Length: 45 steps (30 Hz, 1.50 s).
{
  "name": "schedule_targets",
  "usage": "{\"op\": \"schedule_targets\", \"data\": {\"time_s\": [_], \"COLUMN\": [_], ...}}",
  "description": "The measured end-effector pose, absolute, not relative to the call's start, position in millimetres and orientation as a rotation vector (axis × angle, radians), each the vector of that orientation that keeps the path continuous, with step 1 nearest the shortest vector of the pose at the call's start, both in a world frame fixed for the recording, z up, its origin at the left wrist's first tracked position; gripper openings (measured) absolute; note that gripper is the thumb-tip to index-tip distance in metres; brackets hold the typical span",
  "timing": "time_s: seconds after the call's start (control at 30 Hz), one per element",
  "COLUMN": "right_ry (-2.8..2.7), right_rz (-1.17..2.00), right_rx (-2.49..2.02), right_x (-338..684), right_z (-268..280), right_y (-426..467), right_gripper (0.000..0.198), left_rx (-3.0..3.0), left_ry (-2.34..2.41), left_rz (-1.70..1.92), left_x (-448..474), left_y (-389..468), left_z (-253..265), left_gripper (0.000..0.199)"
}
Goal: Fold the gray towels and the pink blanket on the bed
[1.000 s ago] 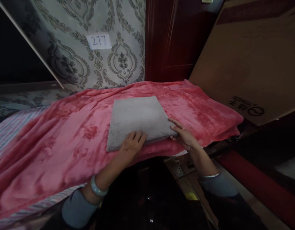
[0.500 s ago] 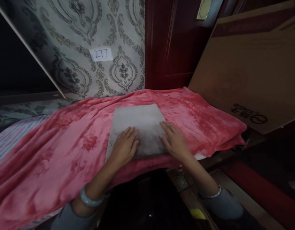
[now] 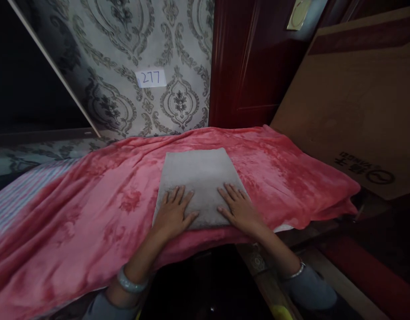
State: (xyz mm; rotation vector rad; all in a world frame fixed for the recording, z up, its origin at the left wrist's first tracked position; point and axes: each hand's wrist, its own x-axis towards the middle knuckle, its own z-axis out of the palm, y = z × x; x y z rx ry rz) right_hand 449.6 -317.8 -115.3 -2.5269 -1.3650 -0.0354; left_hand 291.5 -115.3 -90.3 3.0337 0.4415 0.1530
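Observation:
A flat grey rectangle of cloth (image 3: 200,173), maybe a folded towel, lies on a pink plush blanket (image 3: 131,178). My left hand (image 3: 174,211) rests flat on its near left part, fingers spread and thumb pointing inward. On the near right part lies my right hand (image 3: 238,206), palm down with the fingers apart. Neither hand grips anything. A bare strip of the cloth shows between the two hands, and its far half is uncovered.
A large cardboard box (image 3: 351,111) leans at the right beside a dark red door (image 3: 244,58). Behind the blanket is a patterned wall (image 3: 118,66) with a paper label (image 3: 151,78) reading 277. Striped fabric (image 3: 28,186) shows at the left. A dark panel (image 3: 28,80) stands upper left.
Both hands have slid nearer to me over the grey cloth, and their fingers have spread wider. The whole view has shifted slightly, so the scene sits farther right and lower.

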Motion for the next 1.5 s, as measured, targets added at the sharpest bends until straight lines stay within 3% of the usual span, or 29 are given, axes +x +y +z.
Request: {"op": "schedule_targets", "data": {"time_s": [0.17,0.3,0.43,0.63,0.93,1.03,1.1,1.33,1.5], "right_ry": [-1.245,-1.284,-1.611,-1.901,-1.449,-1.351,-1.438,-2.091,-1.969], "right_rz": [-0.017,-0.129,-0.184,0.124,0.161,0.127,0.08,0.169,0.014], "right_rx": [-2.608,-2.62,-2.362,-2.244,-2.653,-2.777,-2.724,-2.226,-2.284], "right_x": [476.7,479.9,452.9,452.2,531.5,533.0,520.8,465.0,513.4], "right_z": [-130.3,-109.7,-81.9,-91.0,-103.8,-92.0,-80.4,-68.8,-91.6], "right_y": [-351.2,-342.9,-289.0,-244.0,-291.4,-287.9,-271.4,-192.2,-187.4], "right_gripper": [0.069,0.063,0.057,0.059,0.067,0.065,0.063,0.055,0.06], "left_rx": [3.001,2.989,3.023,3.159,3.074,2.982,2.925,2.976,2.986], "left_ry": [0.694,0.815,0.551,0.274,0.285,0.26,0.308,0.657,0.651], "left_rz": [0.229,0.474,0.711,0.778,0.778,0.696,0.662,0.469,0.391], "left_x": [262.5,245.6,248.1,251.4,246.0,246.1,248.6,265.2,264.6], "left_y": [-94.5,-95.4,-126.1,-163.5,-163.3,-158.2,-148.7,-108.2,-97.3], "left_z": [-93.9,-95.6,-102.5,-126.2,-129.6,-118.8,-105.4,-90.1,-112.3], "left_gripper": [0.065,0.054,0.049,0.063,0.06,0.046,0.04,0.054,0.058]}}
